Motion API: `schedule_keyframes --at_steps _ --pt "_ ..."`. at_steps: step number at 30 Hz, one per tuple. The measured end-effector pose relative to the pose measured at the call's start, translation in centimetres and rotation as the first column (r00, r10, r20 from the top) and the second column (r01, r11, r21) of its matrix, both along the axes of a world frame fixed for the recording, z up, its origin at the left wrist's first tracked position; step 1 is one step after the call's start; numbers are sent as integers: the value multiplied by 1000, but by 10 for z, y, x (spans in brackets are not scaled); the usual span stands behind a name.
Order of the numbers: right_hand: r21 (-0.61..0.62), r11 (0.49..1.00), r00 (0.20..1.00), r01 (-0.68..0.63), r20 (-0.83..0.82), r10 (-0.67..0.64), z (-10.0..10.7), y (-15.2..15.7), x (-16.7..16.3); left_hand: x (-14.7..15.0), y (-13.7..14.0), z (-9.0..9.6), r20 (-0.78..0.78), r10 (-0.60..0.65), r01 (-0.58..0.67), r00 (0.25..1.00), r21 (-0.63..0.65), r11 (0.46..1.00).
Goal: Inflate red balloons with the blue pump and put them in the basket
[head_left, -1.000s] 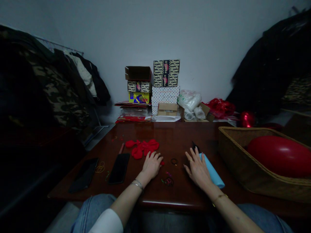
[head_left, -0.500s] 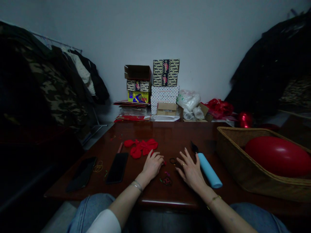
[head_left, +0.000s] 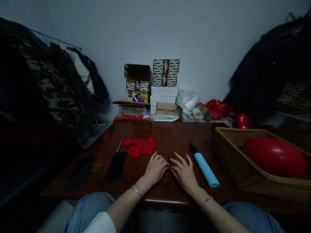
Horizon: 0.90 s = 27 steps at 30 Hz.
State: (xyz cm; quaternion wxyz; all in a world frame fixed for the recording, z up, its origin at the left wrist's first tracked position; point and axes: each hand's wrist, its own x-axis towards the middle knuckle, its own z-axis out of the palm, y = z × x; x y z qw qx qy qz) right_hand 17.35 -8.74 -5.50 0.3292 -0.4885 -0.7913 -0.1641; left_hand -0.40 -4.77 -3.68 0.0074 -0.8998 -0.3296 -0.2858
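My left hand (head_left: 157,167) is closed over the table, a small red thing (head_left: 169,167) showing at its fingertips. Most of that thing is hidden, so its kind is unclear. Reaching it from the other side, my right hand (head_left: 184,173) pinches at the same spot with thumb and index finger while its other fingers stay raised and spread. Just below the hands lies a little pile of coloured rubber bands (head_left: 165,180), partly covered. Several flat red balloons (head_left: 143,147) lie beyond my left hand. To the right of my right hand rests a blue balloon pump (head_left: 206,170) with a black nozzle.
A wicker basket (head_left: 239,174) at the right holds an inflated red balloon (head_left: 273,156). Two dark phones (head_left: 116,166) and a yellowish rubber band (head_left: 96,165) lie on the left of the brown table (head_left: 170,132). Stacked boxes (head_left: 165,94) stand behind it.
Both hands have come together: my right hand moved left and its thumb and index finger closed at the red thing. My left hand shifted slightly right.
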Motion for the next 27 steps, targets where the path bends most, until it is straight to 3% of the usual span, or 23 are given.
schedule_keyframes --at_steps 4,7,9,11,12,14,16,18,20,27 --pt "34 999 1000 8 -31 -7 3 0 1 2 -9 11 107 134 -117 985 -146 982" --pt "66 998 999 11 -48 -7 10 -2 3 8 -15 12 180 237 -142 955 -426 893" --pt "92 996 998 10 -59 -4 14 -3 3 13 -16 9 241 278 -39 930 -687 725" --pt "115 993 998 6 -67 2 18 -5 2 20 -16 5 336 373 154 865 -885 440" --pt "123 992 997 0 -70 8 20 -6 1 22 -15 3 388 447 266 806 -912 311" --pt "140 990 997 -27 -73 38 23 -8 -2 26 -14 1 477 575 503 664 -855 127" --pt "158 985 994 -67 -73 80 25 -10 -5 27 -12 1 528 676 688 514 -724 42" --pt "175 979 991 -101 -73 116 27 -11 -7 27 -12 2 553 739 796 385 -605 38" --pt "183 976 989 -116 -73 131 27 -12 -8 26 -12 1 580 758 840 299 -537 80" --pt "156 979 991 -128 -21 133 26 -12 -8 23 -8 6 621 765 829 172 -511 229"
